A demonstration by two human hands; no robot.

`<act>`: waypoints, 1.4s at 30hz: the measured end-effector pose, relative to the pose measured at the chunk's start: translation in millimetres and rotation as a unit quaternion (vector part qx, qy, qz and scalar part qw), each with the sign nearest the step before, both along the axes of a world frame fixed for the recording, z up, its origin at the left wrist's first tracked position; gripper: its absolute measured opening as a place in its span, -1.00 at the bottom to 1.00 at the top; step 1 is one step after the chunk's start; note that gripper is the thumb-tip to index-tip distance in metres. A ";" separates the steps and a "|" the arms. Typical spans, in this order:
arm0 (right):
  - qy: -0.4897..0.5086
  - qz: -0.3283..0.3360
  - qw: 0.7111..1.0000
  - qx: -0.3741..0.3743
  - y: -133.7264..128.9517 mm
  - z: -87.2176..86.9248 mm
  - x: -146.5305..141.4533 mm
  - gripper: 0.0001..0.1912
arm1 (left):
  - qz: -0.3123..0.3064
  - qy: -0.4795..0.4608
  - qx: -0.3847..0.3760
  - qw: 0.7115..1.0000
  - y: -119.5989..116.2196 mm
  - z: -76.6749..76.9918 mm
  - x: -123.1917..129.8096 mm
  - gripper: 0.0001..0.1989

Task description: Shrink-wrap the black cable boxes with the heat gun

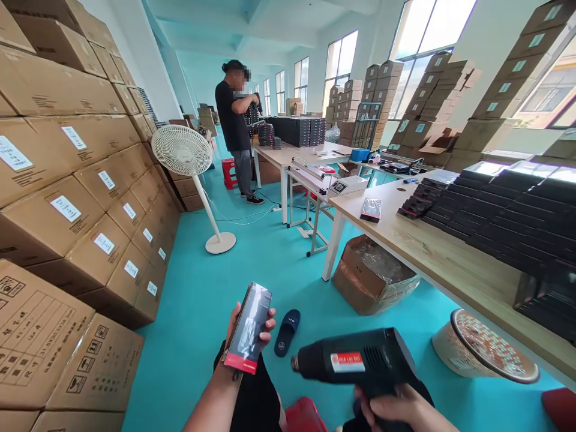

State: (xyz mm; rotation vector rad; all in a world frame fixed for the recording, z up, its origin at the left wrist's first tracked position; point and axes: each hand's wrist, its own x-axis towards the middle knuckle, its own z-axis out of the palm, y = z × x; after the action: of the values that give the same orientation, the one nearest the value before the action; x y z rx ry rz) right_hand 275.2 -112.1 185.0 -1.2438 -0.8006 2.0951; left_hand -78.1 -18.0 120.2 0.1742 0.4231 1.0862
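Observation:
In my left hand (269, 327) lies a slim black box (250, 324) with a red lower edge and a glossy, film-like surface; my fingers wrap round its right side. My right hand (396, 405) grips the handle of a black heat gun (360, 357) that carries a red and white label. The gun's metal nozzle points left toward the box, with a gap between them. Another such black box (371, 209) lies by itself near the left end of the wooden table (416, 240). Stacks of black boxes (504, 210) cover much of that table.
Labelled cartons (90, 204) are piled along the left. A white standing fan (182, 150) is ahead of them. Another person (236, 126) stands at a farther table. A patterned bin (463, 354), a carton of plastic film (360, 282) and a slipper (287, 332) rest on the floor.

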 end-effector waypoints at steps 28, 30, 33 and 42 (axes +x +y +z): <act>-0.079 -0.077 0.985 0.132 71.8 64.3 -77.8 -0.66 | 0.005 0.136 -0.040 0.990 -7.4 12.4 2.6 -0.46; -0.072 -0.066 0.988 0.120 71.4 60.0 -60.7 -0.65 | 0.025 0.210 -0.031 0.977 -7.5 20.9 0.2 -0.48; -0.056 -0.079 0.991 0.094 60.2 55.6 -40.5 -0.65 | 0.119 0.386 0.013 0.915 -1.6 30.7 -4.2 -0.52; -0.004 -0.041 0.988 0.151 41.8 84.0 -52.5 -0.58 | 0.068 0.652 0.237 0.717 15.8 44.8 1.9 -0.66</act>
State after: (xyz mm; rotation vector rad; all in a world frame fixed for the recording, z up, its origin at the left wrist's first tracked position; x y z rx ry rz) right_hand 222.7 -70.2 269.0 -1.1002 -1.0105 1.8235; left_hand -76.2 -2.2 165.0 1.4503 1.4324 1.0496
